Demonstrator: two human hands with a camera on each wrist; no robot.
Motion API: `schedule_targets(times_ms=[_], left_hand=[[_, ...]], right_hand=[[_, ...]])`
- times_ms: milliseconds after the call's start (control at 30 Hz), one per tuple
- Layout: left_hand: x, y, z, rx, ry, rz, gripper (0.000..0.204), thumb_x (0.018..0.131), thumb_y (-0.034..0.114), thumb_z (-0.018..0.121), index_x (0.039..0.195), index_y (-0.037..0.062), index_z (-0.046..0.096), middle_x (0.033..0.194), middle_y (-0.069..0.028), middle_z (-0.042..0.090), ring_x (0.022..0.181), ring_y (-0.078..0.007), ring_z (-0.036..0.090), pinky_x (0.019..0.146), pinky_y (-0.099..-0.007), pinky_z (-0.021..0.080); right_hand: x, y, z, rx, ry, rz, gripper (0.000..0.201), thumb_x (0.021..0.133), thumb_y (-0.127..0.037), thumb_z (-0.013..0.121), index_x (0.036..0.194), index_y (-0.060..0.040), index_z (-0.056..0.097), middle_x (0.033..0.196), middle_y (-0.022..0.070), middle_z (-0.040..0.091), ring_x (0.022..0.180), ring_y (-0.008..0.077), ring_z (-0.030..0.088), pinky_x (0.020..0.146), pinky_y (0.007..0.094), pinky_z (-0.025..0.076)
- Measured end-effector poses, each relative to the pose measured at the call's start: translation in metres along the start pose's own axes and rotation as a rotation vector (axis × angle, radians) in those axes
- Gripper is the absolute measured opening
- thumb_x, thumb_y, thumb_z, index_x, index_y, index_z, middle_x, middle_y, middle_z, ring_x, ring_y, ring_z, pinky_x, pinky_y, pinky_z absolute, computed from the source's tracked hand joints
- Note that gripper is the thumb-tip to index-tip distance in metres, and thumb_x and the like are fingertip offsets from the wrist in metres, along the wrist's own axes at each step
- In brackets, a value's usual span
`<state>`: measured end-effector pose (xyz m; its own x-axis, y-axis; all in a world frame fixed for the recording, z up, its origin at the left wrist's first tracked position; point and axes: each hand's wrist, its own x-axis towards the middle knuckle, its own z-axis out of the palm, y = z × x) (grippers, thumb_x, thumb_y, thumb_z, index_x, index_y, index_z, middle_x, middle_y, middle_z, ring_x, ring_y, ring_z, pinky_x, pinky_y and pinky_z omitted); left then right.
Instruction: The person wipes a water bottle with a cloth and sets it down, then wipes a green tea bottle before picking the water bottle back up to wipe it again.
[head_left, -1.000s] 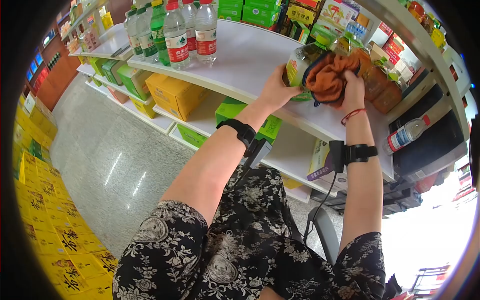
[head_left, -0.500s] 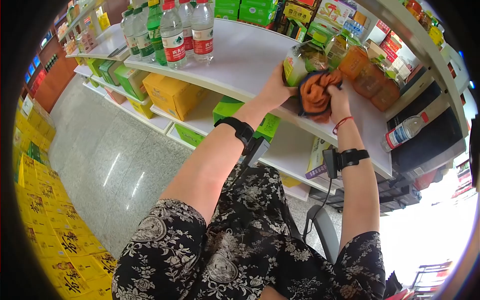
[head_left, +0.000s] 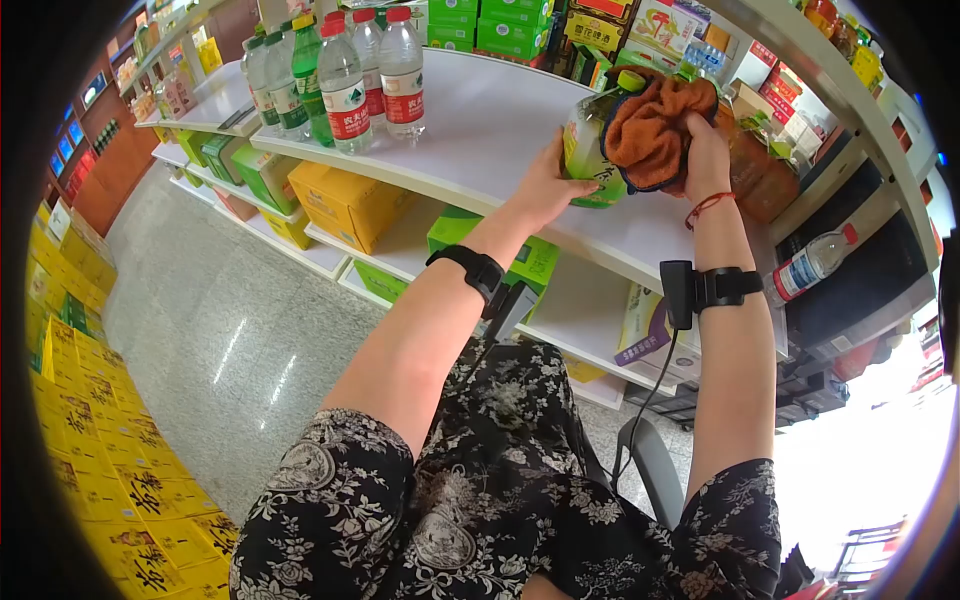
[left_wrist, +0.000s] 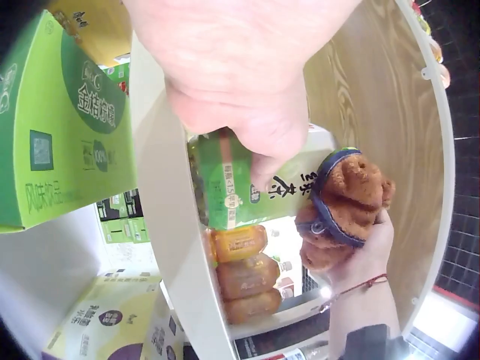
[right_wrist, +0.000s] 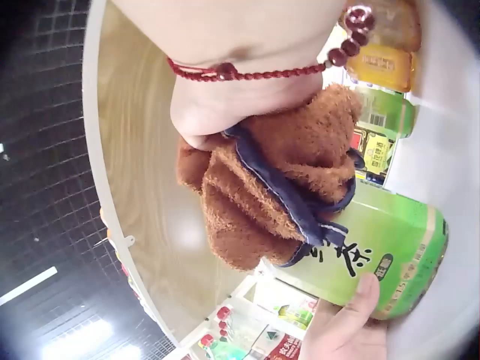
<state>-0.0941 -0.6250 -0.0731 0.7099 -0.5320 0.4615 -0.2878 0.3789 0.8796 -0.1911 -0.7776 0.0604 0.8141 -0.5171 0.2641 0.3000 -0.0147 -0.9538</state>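
My left hand (head_left: 543, 190) grips the lower part of a large green tea bottle (head_left: 583, 148) near the shelf's front edge, its thumb lying across the green label (left_wrist: 281, 187). The bottle has a green cap (head_left: 630, 80). In my right hand (head_left: 708, 158) is a bunched brown cloth (head_left: 648, 130) with navy edging. The cloth lies against the bottle's upper side and hides part of it, as the right wrist view also shows with the cloth (right_wrist: 247, 202) beside the label (right_wrist: 405, 240). My right fingers are mostly buried in its folds.
Orange-brown drink bottles (head_left: 765, 180) stand just right of my right hand. Several water bottles (head_left: 345, 95) and a green bottle (head_left: 308, 80) stand on the white shelf (head_left: 480, 120) to the left. Boxes (head_left: 345, 195) fill the lower shelf. Another water bottle (head_left: 812, 262) is at the right.
My right hand brought the cloth down and left along the bottle, then back up to its upper part near the cap. My left hand keeps its hold on the bottle.
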Motion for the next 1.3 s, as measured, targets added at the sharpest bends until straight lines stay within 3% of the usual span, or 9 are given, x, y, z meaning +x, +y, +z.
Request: schedule_targets(times_ms=[33,100,333,567,667,867,1133,1200,1300], left_hand=[[0.001,-0.004,0.0,0.002,0.0,0.0,0.09,0.07,0.011,0.076,0.143,-0.001,0.025,0.13,-0.0234,0.044,0.124,-0.0361,0.042,0.102,-0.0383,0.036],[-0.003,0.001,0.001,0.129,0.04,0.024,0.086,0.077,-0.001,0.068,0.146,0.0001,0.018,0.132,-0.0145,0.046,0.119,-0.0217,0.047,0.097,-0.0318,0.042],[-0.004,0.015,0.004,-0.065,-0.041,-0.05,0.085,0.077,-0.003,0.066,0.146,0.0017,0.018,0.133,-0.0136,0.046,0.121,-0.0216,0.046,0.097,-0.0322,0.041],[-0.01,0.031,0.003,0.096,-0.044,-0.015,0.084,0.076,-0.004,0.066,0.146,0.0037,0.021,0.134,-0.0133,0.046,0.122,-0.0218,0.045,0.099,-0.0328,0.04],[-0.011,0.032,0.005,0.045,-0.047,-0.031,0.083,0.076,-0.003,0.066,0.145,0.0026,0.022,0.136,-0.0138,0.045,0.123,-0.0222,0.044,0.101,-0.0329,0.038],[-0.014,0.036,0.008,-0.034,-0.036,-0.043,0.083,0.076,-0.002,0.068,0.145,0.0029,0.023,0.136,-0.0142,0.044,0.123,-0.0224,0.044,0.101,-0.0334,0.038],[-0.007,0.015,0.01,-0.17,0.03,-0.095,0.083,0.071,-0.005,0.072,0.141,0.0016,0.028,0.13,-0.0145,0.047,0.119,-0.0248,0.048,0.098,-0.0347,0.043],[-0.004,0.007,0.007,0.128,0.084,-0.018,0.084,0.069,-0.002,0.075,0.14,0.0016,0.029,0.131,-0.0156,0.045,0.121,-0.026,0.046,0.101,-0.0358,0.041],[-0.006,0.007,0.008,0.157,0.077,0.009,0.083,0.068,0.002,0.077,0.138,0.0021,0.032,0.133,-0.017,0.043,0.124,-0.0272,0.044,0.102,-0.0364,0.038]], right_hand=[[0.002,-0.002,0.002,-0.083,0.0,-0.037,0.034,0.087,-0.019,0.049,0.111,0.0034,0.056,0.105,0.0125,0.062,0.092,0.0234,0.065,0.076,0.0355,0.054],[0.015,0.017,-0.007,-0.12,-0.061,-0.077,0.034,0.088,-0.019,0.048,0.114,0.0022,0.055,0.108,0.0125,0.062,0.092,0.0238,0.065,0.076,0.0348,0.054],[-0.011,0.052,-0.025,0.16,0.002,0.275,0.031,0.088,-0.018,0.048,0.113,-0.0009,0.055,0.111,0.0103,0.06,0.104,0.0229,0.059,0.091,0.0362,0.048],[0.012,0.111,-0.062,-0.1,-0.036,0.306,0.035,0.083,-0.018,0.051,0.11,0.0053,0.055,0.102,0.0117,0.061,0.092,0.0216,0.06,0.083,0.0366,0.049],[0.003,0.065,-0.036,0.171,-0.049,0.279,0.035,0.082,-0.018,0.052,0.108,0.0055,0.055,0.1,0.0125,0.062,0.091,0.0235,0.062,0.08,0.0388,0.052],[0.001,0.005,-0.002,-0.057,-0.019,0.01,0.036,0.088,-0.02,0.046,0.115,0.0019,0.053,0.111,0.0131,0.061,0.092,0.0251,0.065,0.078,0.04,0.054],[-0.006,0.07,-0.032,0.033,0.03,0.15,0.039,0.084,-0.022,0.053,0.111,0.007,0.056,0.103,0.0136,0.061,0.091,0.0221,0.062,0.08,0.0341,0.05],[-0.016,0.084,-0.034,0.037,0.067,0.214,0.04,0.084,-0.023,0.053,0.111,0.0075,0.056,0.103,0.0132,0.061,0.092,0.0213,0.061,0.081,0.0337,0.05],[-0.02,0.103,-0.044,-0.172,-0.01,0.201,0.038,0.083,-0.024,0.055,0.106,0.0064,0.06,0.099,0.0116,0.063,0.091,0.0196,0.06,0.078,0.0323,0.048]])
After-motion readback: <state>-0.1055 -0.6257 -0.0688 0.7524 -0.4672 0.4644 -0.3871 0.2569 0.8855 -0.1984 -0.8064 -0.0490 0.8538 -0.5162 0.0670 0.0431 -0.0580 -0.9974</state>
